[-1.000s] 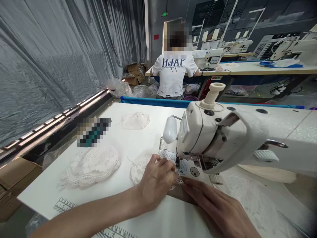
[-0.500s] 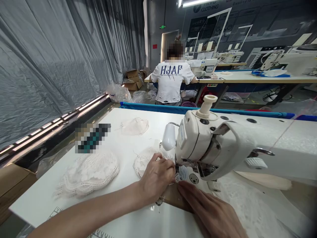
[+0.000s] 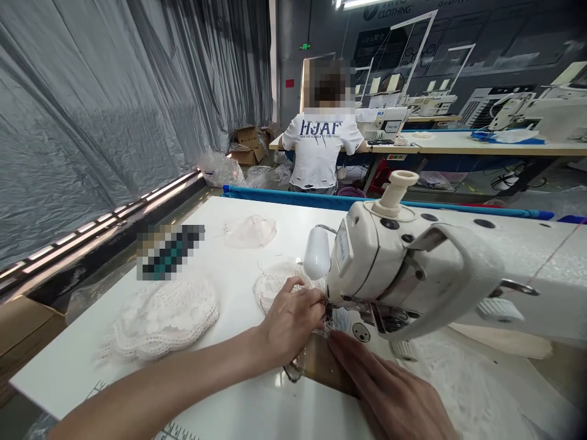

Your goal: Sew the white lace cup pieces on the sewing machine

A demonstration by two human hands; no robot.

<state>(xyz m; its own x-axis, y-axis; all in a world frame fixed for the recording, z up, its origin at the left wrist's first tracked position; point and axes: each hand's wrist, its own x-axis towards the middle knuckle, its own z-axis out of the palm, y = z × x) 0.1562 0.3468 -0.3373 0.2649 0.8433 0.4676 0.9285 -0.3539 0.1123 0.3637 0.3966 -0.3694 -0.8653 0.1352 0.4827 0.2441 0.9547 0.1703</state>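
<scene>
Two hands work the lace point(image 3: 270, 288) at the machine point(image 3: 367, 256): its left edge sits nearer the foot point(image 3: 329, 310) than a second ago, which suggests it is being fed along (only a little way). The lace lies on the table point(image 3: 236, 278), left of the foot and partly under the left hand point(image 3: 293, 324); the pile point(image 3: 178, 315), farther left, lies apart from it. The left forearm reaches in from near left, fingers curled down onto the lace; whether they pinch it is hidden. The right hand point(image 3: 389, 382) comes from near right, fingers long and together, tips by the lace's near edge, its grip impossible to tell
</scene>
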